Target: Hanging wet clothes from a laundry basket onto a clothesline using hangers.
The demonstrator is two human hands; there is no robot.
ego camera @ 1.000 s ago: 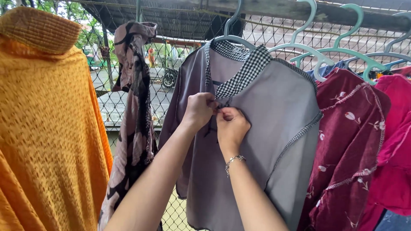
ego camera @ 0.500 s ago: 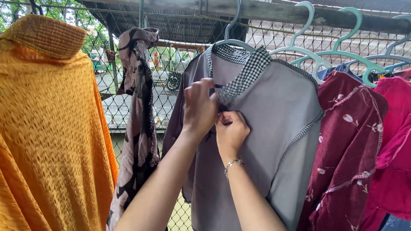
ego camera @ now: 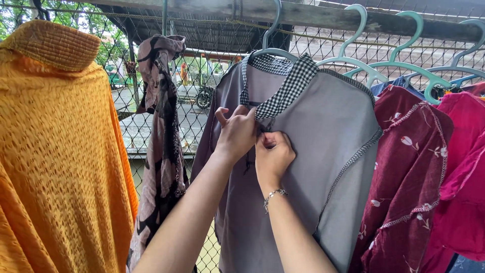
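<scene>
Setting: outdoor drying line along a chain-link fence (ego camera: 202, 116), clothes on hangers.
Left hand (ego camera: 236, 134): fingers pinched on the placket of the grey shirt (ego camera: 323, 167), just under its checked collar (ego camera: 288, 91).
Right hand (ego camera: 272, 155): closed on the same placket, touching the left; bracelet (ego camera: 274, 194) on wrist.
Shirt: inside out, on a teal hanger (ego camera: 275, 48), centre.
Neighbours: orange knit (ego camera: 55, 151) left, patterned scarf (ego camera: 161, 141), maroon floral top (ego camera: 404, 177) right.
Far: street behind the mesh.

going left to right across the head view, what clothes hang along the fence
orange knit garment → brown patterned scarf → grey shirt with checked collar, which the left hand and right hand pinch at the front → dark red flowered garment → pink garment
</scene>
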